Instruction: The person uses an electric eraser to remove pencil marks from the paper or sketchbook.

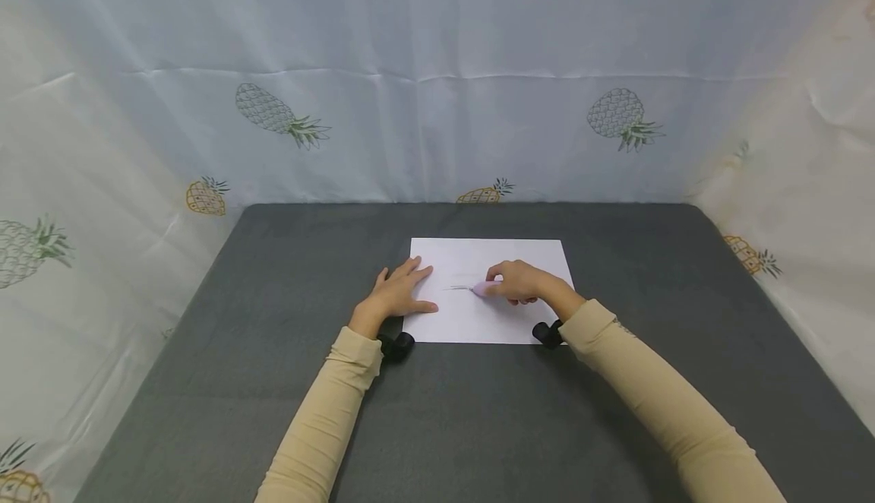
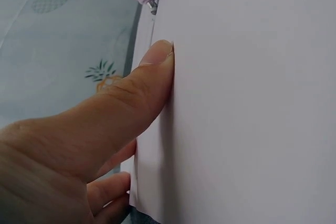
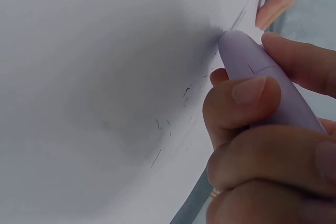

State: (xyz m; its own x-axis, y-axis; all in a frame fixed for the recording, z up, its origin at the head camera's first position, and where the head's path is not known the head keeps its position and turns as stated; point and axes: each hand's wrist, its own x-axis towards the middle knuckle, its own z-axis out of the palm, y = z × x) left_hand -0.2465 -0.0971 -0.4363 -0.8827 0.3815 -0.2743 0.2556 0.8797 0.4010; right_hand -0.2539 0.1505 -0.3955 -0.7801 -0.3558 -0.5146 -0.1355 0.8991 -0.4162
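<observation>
A white sheet of paper (image 1: 478, 326) lies on the dark table. My left hand (image 1: 396, 295) rests spread on its left edge, and the thumb (image 2: 136, 87) presses the sheet in the left wrist view. My right hand (image 1: 522, 281) grips a lilac electric eraser (image 3: 252, 59), thick and pen-shaped, fingers curled round its body. In the left wrist view the metal tip of the eraser (image 2: 151, 7) points down at the paper. Thin grey pencil lines (image 1: 458, 288) run left from the tip. Small dark crumbs (image 3: 157, 124) are scattered over the sheet in the right wrist view.
The dark grey tabletop (image 1: 437, 419) surrounds the paper on all sides. Behind it and at both sides hangs a pale curtain (image 1: 424, 131) printed with pineapples. Black wrist-camera mounts (image 1: 547, 334) sit under both wrists, close to the paper's near edge.
</observation>
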